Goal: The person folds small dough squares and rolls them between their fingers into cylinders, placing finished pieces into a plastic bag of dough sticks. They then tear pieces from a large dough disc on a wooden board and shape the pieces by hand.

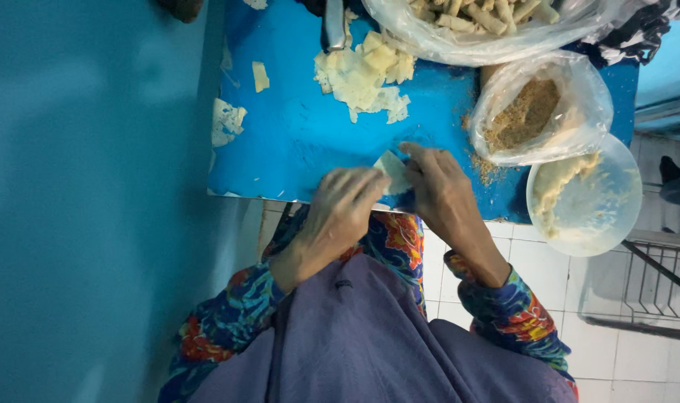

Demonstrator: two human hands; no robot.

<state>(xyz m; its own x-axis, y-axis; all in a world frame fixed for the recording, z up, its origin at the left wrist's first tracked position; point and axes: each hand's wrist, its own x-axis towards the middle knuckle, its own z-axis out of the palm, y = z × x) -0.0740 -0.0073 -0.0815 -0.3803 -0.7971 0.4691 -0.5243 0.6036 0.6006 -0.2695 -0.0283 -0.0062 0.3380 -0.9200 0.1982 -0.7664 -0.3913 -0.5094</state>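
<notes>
Blue table [295, 134] is the reference. Pale cream wrapper pieces [362, 75] on its top, one cream wrapper [392, 170] at its near edge. Clear bag [538, 112] at its right end holds tan-brown crumbs. Clear bowl [586, 198] off its right corner, smeared off-white. Sleeves [504, 306] below it: dark blue, red-orange floral. Lap cloth [355, 336] muted purple. Wall [86, 201] left of it teal.

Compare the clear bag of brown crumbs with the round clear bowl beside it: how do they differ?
The bag of crumbs is soft, crinkled plastic lying wholly on the blue table; the bowl is rigid and round and juts past the table's edge. The bag holds coarse brown crumbs; the bowl holds a pale, smeared paste. Both are see-through, and both sit to the side of the right hand.
</notes>
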